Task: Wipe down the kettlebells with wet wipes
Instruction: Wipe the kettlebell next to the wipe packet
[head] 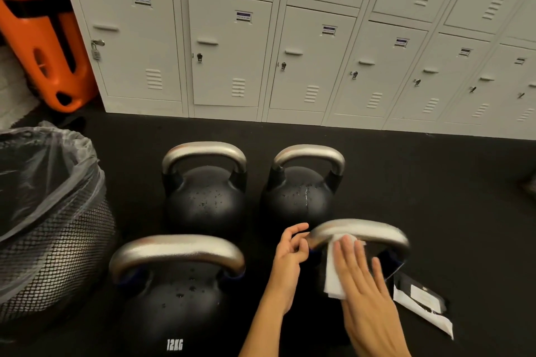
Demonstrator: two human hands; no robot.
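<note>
Several black kettlebells with steel handles stand on the dark floor: two at the back [204, 200] [301, 197], one marked 12KG at the front left [174, 293], and one at the front right whose handle [377, 233] shows above my hands. My right hand [365, 284] lies flat with straight fingers, pressing a white wet wipe [333, 269] against that front right kettlebell just under its handle. My left hand [290, 252] hovers beside the handle's left end with loosely curled fingers, holding nothing. Water droplets sit on the other kettlebells.
A mesh bin [49, 240] lined with a plastic bag stands at the left. A black wipe packet [420, 301] lies on the floor at the right. Grey lockers [232, 52] line the back, with an orange board [43, 38] leaning at the left.
</note>
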